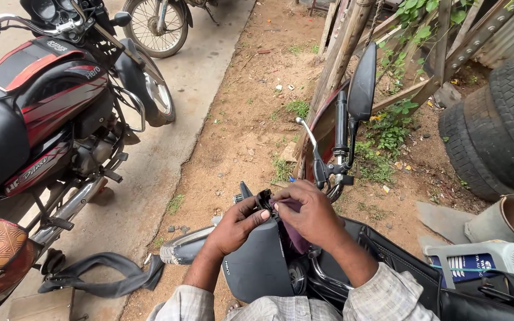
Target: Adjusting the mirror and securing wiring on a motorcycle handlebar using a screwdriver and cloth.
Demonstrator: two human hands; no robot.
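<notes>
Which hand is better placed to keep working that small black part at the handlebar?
Left, probably. The left hand has its fingertips pinched on the black part; the right hand lies beside it, covering a purple cloth, so it looks like the support.

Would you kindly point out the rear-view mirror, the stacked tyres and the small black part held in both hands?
Rear-view mirror [362, 83], head view, middle of its dark back.
Stacked tyres [501, 131], head view, tread of the tyres.
Small black part [264, 200], head view, its visible top.
</notes>
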